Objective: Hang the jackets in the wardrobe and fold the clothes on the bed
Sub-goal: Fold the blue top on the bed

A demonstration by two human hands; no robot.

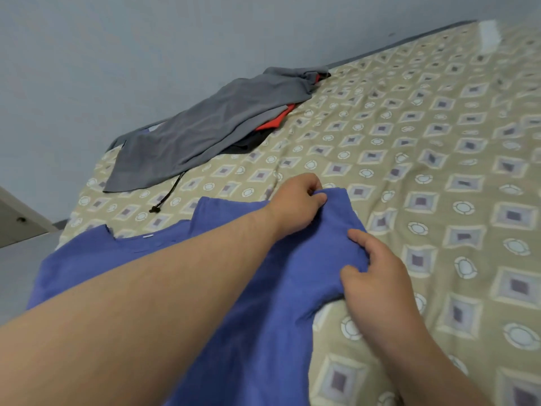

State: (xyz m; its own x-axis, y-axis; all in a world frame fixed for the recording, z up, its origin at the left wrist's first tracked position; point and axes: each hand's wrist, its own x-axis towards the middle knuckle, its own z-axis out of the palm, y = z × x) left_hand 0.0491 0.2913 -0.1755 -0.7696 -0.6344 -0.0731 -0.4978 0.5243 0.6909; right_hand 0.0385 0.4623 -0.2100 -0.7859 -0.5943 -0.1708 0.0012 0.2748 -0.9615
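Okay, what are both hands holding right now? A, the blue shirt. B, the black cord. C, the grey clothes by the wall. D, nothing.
A: the left hand and the right hand both pinch one sleeve of the blue shirt; the grey clothes lie apart, farther up the bed.

Worn on the head, close above the bed [439, 136], looking forward and down toward the wall [117, 54], tilted.

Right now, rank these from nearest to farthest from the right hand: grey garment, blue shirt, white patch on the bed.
1. Blue shirt: pinched by the right hand.
2. Grey garment: farther left.
3. White patch: far corner of the bed.
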